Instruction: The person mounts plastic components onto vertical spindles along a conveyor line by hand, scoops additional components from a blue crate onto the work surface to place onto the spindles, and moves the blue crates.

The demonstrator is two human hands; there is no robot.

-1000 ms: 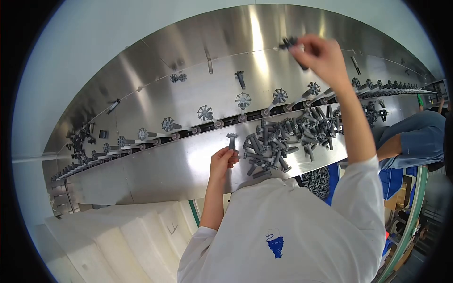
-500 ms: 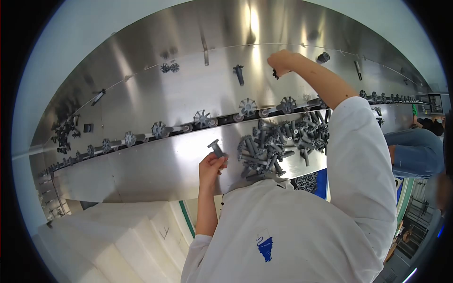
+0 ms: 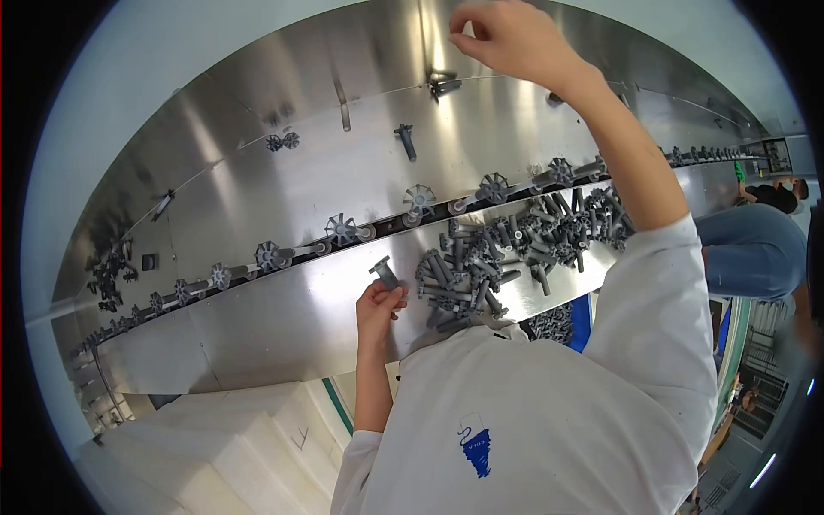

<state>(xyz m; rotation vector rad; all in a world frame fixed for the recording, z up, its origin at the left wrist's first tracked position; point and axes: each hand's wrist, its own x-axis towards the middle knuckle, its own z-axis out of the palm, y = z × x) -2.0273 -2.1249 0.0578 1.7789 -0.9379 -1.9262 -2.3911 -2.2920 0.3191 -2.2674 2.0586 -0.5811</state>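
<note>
Gripping a gray flat-headed part (image 3: 385, 274) low on its tilted shaft in the left hand (image 3: 374, 312), pictured in the head view just left of a loose heap of like parts (image 3: 536, 249) on the metal counter (image 3: 275, 319), with the right hand (image 3: 515, 45) held high over the far side near a dark piece (image 3: 445, 84), loosely curled and empty so far as can be seen. Best handled, by the look of it, with a light, steady pinch, leaving the head free and keeping sleeves clear of the spoked wheels (image 3: 419, 200) along the dark track (image 3: 390, 225).
</note>
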